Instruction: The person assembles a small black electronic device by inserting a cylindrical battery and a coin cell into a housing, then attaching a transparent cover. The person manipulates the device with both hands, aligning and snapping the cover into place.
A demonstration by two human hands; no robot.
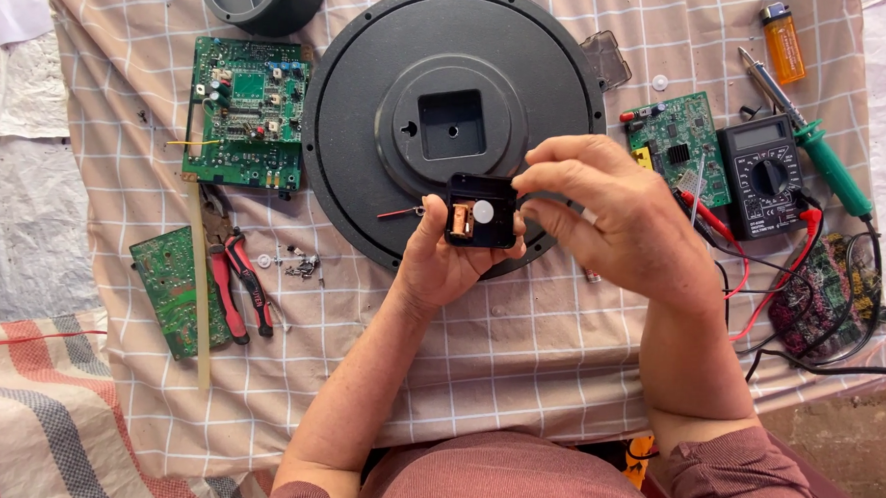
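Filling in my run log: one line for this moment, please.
left hand: holds small black open clock movement box | right hand: fingers at its edge | below: round black clock back

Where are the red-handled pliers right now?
The red-handled pliers lie on the checked cloth at the left of the head view, between a small green circuit board and the big black round disc.

checked cloth over striped tarp

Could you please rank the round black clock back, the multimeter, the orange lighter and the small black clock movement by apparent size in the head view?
1. Round black clock back
2. Multimeter
3. Clock movement, raised in the left hand, so nearer the camera and unsure
4. Orange lighter
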